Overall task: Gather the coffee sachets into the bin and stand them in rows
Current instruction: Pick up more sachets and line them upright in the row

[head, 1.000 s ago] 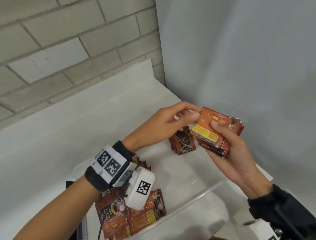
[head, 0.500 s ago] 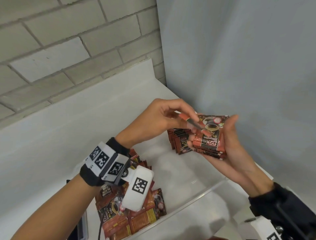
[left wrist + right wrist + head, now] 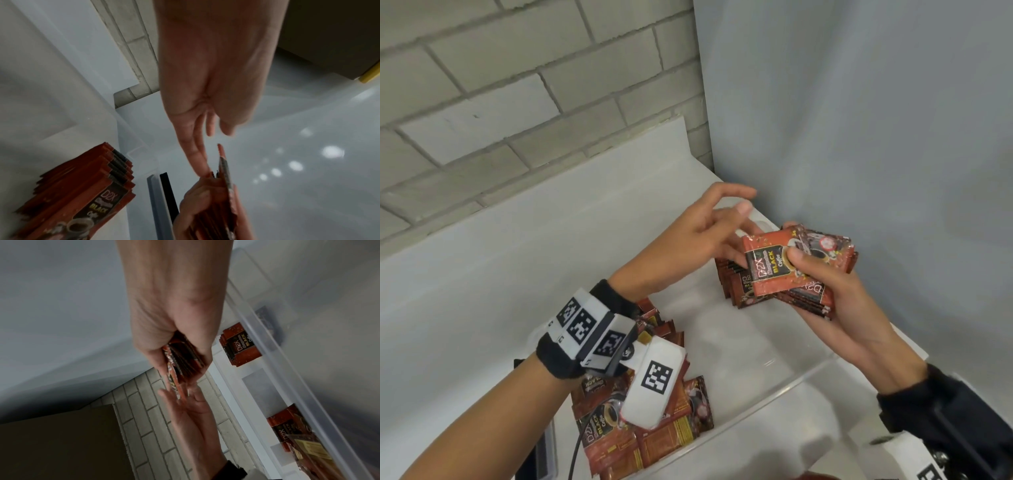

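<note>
Nearest the viewer, at the near-left end of the clear plastic bin point(image 3: 787, 383): a loose heap of sachets point(image 3: 626, 442), red-brown packets lying flat and overlapping, some face up with "D2X Black Coffee" printing, some showing the yellow-panelled back; partly hidden under the left wrist camera unit point(image 3: 652, 385), white with a black-and-white marker. Beside it on the left wrist: a black band carrying a block of similar markers point(image 3: 589, 323). At the near-right corner: a dark sleeve point(image 3: 962, 421) and part of a second white unit. Mid-scene, above the bin: the right hand point(image 3: 835, 301), palm up, fingers curled under and thumb pressed on top of a held stack of sachets point(image 3: 801, 270), top packet face up, the lower ones fanned slightly off-square. Just to its left: the left hand point(image 3: 698, 240), fingers spread and relaxed, gripping nothing; in the left wrist view its fingertips point(image 3: 202, 168) lie at the edge of the held stack, contact not certain. Below and behind the held stack, at the bin's far end: a standing row of sachets point(image 3: 736, 284), upright on edge, packed face to back, leaning slightly. The bin rests on a white surface point(image 3: 482, 274). Farthest: a pale brick wall point(image 3: 517, 85) at left, a plain grey panel point(image 3: 859, 120) at right, meeting in a corner.
</note>
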Demonstrator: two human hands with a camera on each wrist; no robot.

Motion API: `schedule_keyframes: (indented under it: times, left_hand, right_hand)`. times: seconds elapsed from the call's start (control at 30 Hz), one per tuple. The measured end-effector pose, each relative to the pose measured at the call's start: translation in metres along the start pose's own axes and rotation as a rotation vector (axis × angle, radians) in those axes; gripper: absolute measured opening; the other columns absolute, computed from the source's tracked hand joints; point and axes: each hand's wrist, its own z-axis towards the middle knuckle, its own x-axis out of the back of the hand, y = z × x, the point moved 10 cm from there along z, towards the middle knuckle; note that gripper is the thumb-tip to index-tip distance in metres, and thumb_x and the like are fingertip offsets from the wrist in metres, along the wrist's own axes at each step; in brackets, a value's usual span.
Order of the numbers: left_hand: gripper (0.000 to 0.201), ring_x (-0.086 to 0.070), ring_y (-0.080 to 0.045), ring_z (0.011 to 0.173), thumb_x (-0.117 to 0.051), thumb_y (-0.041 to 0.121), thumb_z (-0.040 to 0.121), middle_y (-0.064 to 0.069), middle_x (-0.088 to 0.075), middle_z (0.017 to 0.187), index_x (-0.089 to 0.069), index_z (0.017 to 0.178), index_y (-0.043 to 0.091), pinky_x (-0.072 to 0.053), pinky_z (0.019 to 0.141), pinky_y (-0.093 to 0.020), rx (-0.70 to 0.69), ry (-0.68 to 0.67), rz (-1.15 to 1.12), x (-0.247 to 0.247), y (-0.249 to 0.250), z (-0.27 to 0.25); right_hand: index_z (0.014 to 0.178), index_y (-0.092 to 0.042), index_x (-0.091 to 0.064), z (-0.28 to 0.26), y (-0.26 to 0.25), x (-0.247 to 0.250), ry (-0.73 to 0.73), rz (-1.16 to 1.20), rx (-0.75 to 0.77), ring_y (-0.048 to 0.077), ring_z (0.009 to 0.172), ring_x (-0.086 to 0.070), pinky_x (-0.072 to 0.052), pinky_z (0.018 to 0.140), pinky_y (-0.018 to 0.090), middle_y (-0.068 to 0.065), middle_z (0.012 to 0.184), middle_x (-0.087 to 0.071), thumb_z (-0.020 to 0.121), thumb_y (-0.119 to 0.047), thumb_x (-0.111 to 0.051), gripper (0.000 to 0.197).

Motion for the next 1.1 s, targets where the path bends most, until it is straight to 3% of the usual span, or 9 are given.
schedule_keyframes:
  times: [0.07, 0.17, 0.43, 0.57, 0.67, 0.77, 0.87, 1.0, 1.1]
  left_hand:
    - [0.048, -0.070, -0.024, 0.082, -0.060, 0.030, 0.081, -0.016, -0.065, 0.100, -0.039, 0.124, 0.020, -0.056, 0.065, -0.023, 0.075, -0.042, 0.016, -0.008, -0.006, -0.004]
    - [0.052, -0.070, -0.028, 0.083, -0.074, 0.006, 0.077, -0.010, -0.062, 0.094, -0.041, 0.115, 0.022, -0.059, 0.067, -0.032, 0.055, -0.069, 0.001, -0.016, -0.008, -0.005]
    - [0.009, -0.061, -0.013, 0.066, -0.077, 0.008, 0.077, 0.001, -0.068, 0.076, -0.072, 0.083, 0.011, -0.051, 0.068, -0.023, -0.063, 0.091, 0.253, 0.000, 0.003, 0.001]
    - [0.007, -0.059, -0.016, 0.064, -0.075, 0.014, 0.079, -0.003, -0.071, 0.081, -0.073, 0.084, 0.018, -0.050, 0.065, -0.027, -0.064, 0.088, 0.376, 0.012, 0.003, 0.008]
    - [0.007, -0.056, -0.020, 0.062, -0.073, 0.013, 0.082, -0.007, -0.070, 0.084, -0.073, 0.088, 0.015, -0.046, 0.064, -0.030, -0.071, 0.012, 0.490, 0.011, -0.003, 0.014]
    - [0.008, -0.055, -0.005, 0.066, -0.070, 0.009, 0.085, 0.000, -0.067, 0.091, -0.073, 0.092, 0.012, -0.041, 0.064, -0.015, -0.086, -0.110, 0.627, -0.001, -0.016, 0.018]
    - [0.015, -0.052, 0.001, 0.081, -0.064, 0.005, 0.088, 0.004, -0.061, 0.097, -0.073, 0.101, 0.009, -0.037, 0.073, -0.006, -0.117, -0.243, 0.827, -0.020, -0.033, 0.021]
    - [0.019, -0.052, -0.017, 0.095, -0.058, 0.004, 0.092, -0.004, -0.056, 0.102, -0.070, 0.106, 0.007, -0.044, 0.081, -0.027, -0.124, -0.354, 1.065, -0.040, -0.061, 0.021]
    - [0.015, -0.042, -0.018, 0.077, -0.053, 0.018, 0.090, -0.003, -0.042, 0.089, -0.061, 0.087, 0.006, -0.039, 0.064, -0.038, -0.024, -0.354, 1.096, -0.041, -0.076, 0.020]
  right_hand:
    - [0.113, -0.017, -0.064, 0.000, -0.002, 0.000, 0.008, 0.011, 0.023, 0.021, 0.090, -0.070, -0.057, 0.075, 0.028, 0.009, 0.103, -0.071, 0.082, -0.011, -0.058, 0.032]
    - [0.111, -0.019, -0.064, 0.001, -0.003, 0.000, 0.014, 0.029, 0.034, 0.021, 0.093, -0.068, -0.057, 0.079, 0.028, 0.011, 0.108, -0.070, 0.082, -0.012, -0.059, 0.030]
    - [0.100, -0.023, -0.067, -0.001, -0.009, -0.003, -0.004, 0.057, 0.097, 0.019, 0.093, -0.067, -0.055, 0.079, 0.026, 0.007, 0.105, -0.069, 0.080, -0.005, -0.059, 0.028]
    - [0.117, -0.009, -0.051, -0.001, -0.013, 0.003, 0.026, 0.131, 0.149, 0.025, 0.106, -0.065, -0.053, 0.091, 0.032, 0.019, 0.116, -0.064, 0.089, -0.010, -0.058, 0.029]
    - [0.102, -0.013, -0.051, -0.002, -0.016, 0.021, 0.161, 0.146, 0.201, 0.010, 0.085, -0.066, -0.054, 0.077, 0.022, 0.002, 0.089, -0.063, 0.079, -0.022, -0.070, 0.031]
    - [0.096, -0.020, -0.054, -0.004, -0.019, 0.028, 0.211, 0.119, 0.237, 0.007, 0.081, -0.062, -0.051, 0.082, 0.021, -0.004, 0.085, -0.059, 0.058, -0.037, -0.088, 0.054]
    - [0.094, -0.022, -0.056, -0.003, -0.020, 0.030, 0.215, 0.129, 0.253, 0.007, 0.082, -0.061, -0.048, 0.091, 0.026, -0.005, 0.085, -0.059, 0.054, -0.039, -0.091, 0.055]
    - [0.082, -0.028, -0.066, -0.004, -0.020, 0.027, 0.179, 0.152, 0.255, 0.005, 0.079, -0.062, -0.046, 0.089, 0.026, -0.005, 0.081, -0.060, 0.059, -0.035, -0.086, 0.031]
    - [0.084, -0.027, -0.068, -0.005, -0.017, 0.031, 0.210, 0.141, 0.232, 0.007, 0.082, -0.064, -0.049, 0.087, 0.024, -0.005, 0.084, -0.064, 0.056, -0.037, -0.088, 0.036]
